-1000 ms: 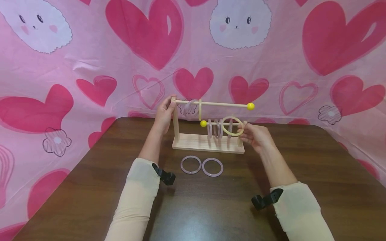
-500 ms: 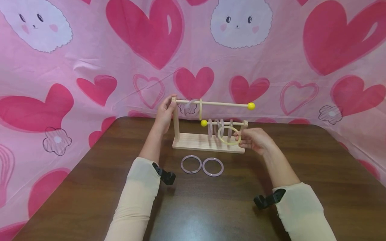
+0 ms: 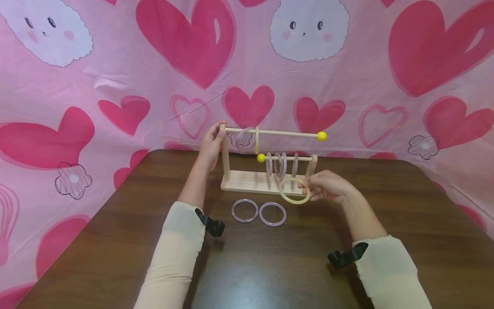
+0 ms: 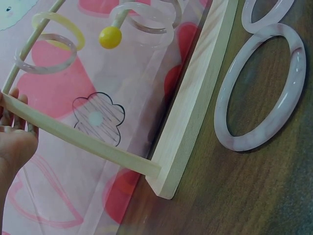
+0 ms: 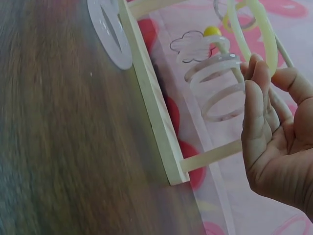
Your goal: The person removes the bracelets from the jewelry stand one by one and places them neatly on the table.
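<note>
My left hand (image 3: 210, 148) grips the top of the tall left post (image 3: 225, 159) of a wooden bangle stand (image 3: 247, 182). My right hand (image 3: 328, 185) pinches a pale yellow bangle (image 3: 295, 202) by its right side, in front of the base's right end. On the upper rod (image 3: 289, 134) hang a lilac bangle (image 4: 46, 68) and another yellow bangle (image 3: 257, 146). Several lilac bangles (image 3: 269, 165) hang along the lower rod. Flat on the table in front of the stand lie two more lilac bangles, a left one (image 3: 245, 222) and a right one (image 3: 272, 225).
Both rods end in yellow balls, the upper ball (image 3: 322, 136) at the right and the lower ball (image 3: 261, 158) facing left. The dark wooden table (image 3: 251, 266) runs back to a pink heart-print cloth (image 3: 154, 64).
My right hand has brought the yellow bangle down and toward me, from overlapping the lower rod to in front of the base. The left hand stays on the post.
</note>
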Tool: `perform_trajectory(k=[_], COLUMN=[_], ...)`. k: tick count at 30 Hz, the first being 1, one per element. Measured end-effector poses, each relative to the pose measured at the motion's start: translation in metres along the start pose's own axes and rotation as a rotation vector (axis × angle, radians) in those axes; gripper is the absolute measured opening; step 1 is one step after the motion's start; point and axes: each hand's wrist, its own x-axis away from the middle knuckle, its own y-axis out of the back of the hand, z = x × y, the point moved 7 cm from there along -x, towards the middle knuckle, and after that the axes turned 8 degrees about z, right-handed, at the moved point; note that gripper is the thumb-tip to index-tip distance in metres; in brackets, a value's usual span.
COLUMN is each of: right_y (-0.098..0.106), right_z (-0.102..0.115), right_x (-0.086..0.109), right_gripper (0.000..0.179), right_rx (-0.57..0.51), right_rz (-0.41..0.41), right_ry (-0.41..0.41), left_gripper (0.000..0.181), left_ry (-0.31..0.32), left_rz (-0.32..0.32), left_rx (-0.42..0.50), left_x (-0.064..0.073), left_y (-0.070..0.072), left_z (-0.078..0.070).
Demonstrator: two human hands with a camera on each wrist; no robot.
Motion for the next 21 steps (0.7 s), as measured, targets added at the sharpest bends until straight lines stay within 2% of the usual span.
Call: perform_trajectory(k=[10, 21], right_y=[0.004, 0.01], right_z=[-0.013, -0.026], right_x=[0.002, 0.004], right_gripper=[0.025, 0.022], right_rx=[0.004, 0.031], right_rz=[0.106, 0.147], right_ry=[-0.038, -0.112], left_gripper=[0.036, 0.036], left_ry=[0.02, 0.029], left_rz=[-0.016, -0.021], left_rx=[-0.012, -0.004], left_x=[0.001, 0.001], left_y=[0.001, 0.0], left_z=[0.001, 0.001])
